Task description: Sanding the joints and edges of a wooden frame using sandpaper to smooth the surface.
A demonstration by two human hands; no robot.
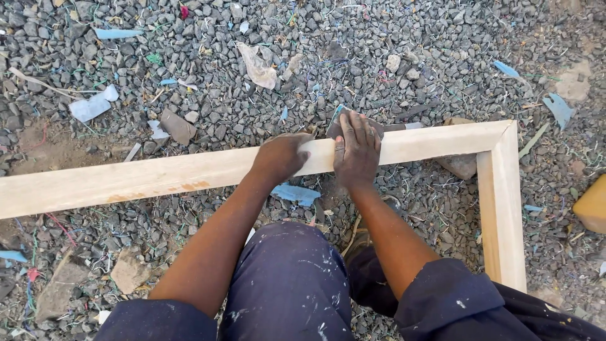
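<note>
A pale wooden frame (158,173) lies on gravel, its long rail running left to right and joining a second rail (502,208) at a mitred corner on the right. My left hand (281,156) grips the long rail from the near side, fingers curled over its top. Just to its right, my right hand (356,151) lies flat on the rail and presses a dark piece of sandpaper (334,124) against the wood, fingers pointing away from me.
Grey gravel (252,76) strewn with blue plastic scraps, paper bits and wire strands surrounds the frame. A flat stone (459,165) props the rail near the corner. A yellow object (593,205) sits at the right edge. My knees in dark blue trousers (290,284) are below.
</note>
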